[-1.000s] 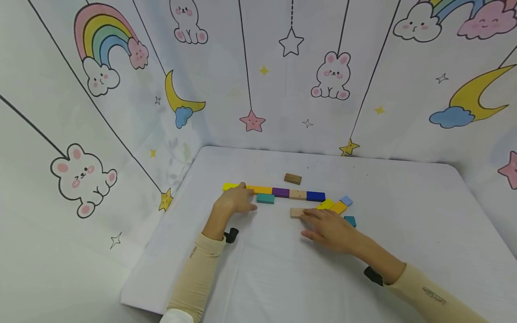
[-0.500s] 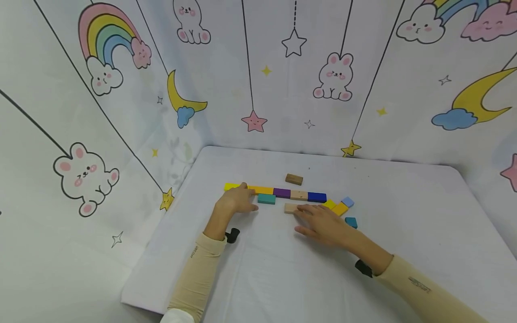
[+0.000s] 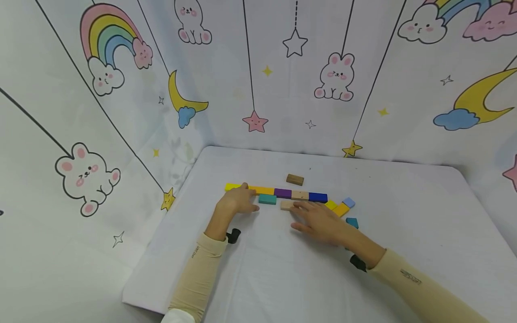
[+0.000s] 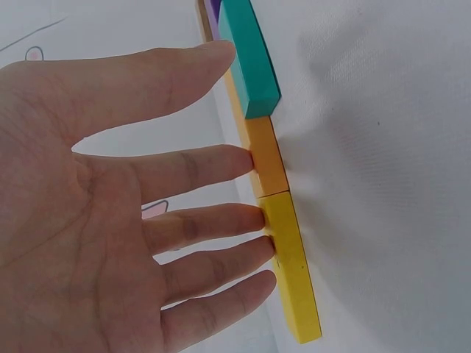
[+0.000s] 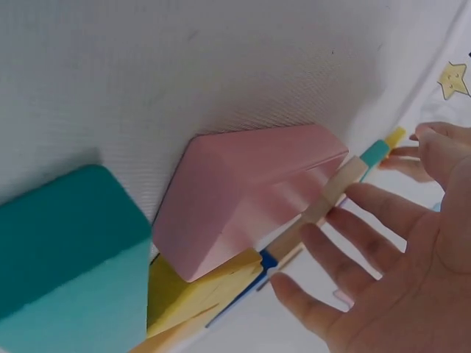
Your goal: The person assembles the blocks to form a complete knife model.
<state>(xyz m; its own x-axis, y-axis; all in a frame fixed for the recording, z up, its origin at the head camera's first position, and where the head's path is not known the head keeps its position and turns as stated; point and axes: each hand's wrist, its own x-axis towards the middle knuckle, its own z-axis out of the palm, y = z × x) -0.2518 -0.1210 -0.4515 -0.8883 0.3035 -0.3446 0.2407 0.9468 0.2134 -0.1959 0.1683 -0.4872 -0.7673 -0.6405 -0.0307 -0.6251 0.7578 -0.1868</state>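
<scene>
A row of blocks lies end to end across the table: a yellow block [image 3: 232, 186], an orange block [image 3: 264, 190], a purple block [image 3: 282, 193], a natural wood block [image 3: 300, 195] and a dark blue block [image 3: 317, 197]. My left hand [image 3: 236, 200] has its fingers spread, the fingertips against the orange and yellow blocks in the left wrist view. A teal block [image 3: 267, 199] lies along the near side of the row, close to my left thumb. With straight fingers, my right hand [image 3: 321, 222] touches a pale wood block [image 3: 286, 205] just right of the teal one.
Behind the row lies a dark brown block [image 3: 295, 179]. Right of my right hand are a loose orange block [image 3: 341, 209], a light blue block [image 3: 349, 202] and another teal block [image 3: 352, 222]. A pink block [image 5: 243, 191] shows large in the right wrist view.
My right hand has slid the pale wood block leftward and slightly away, closer to the row and the teal block. The left hand has stayed in place.
</scene>
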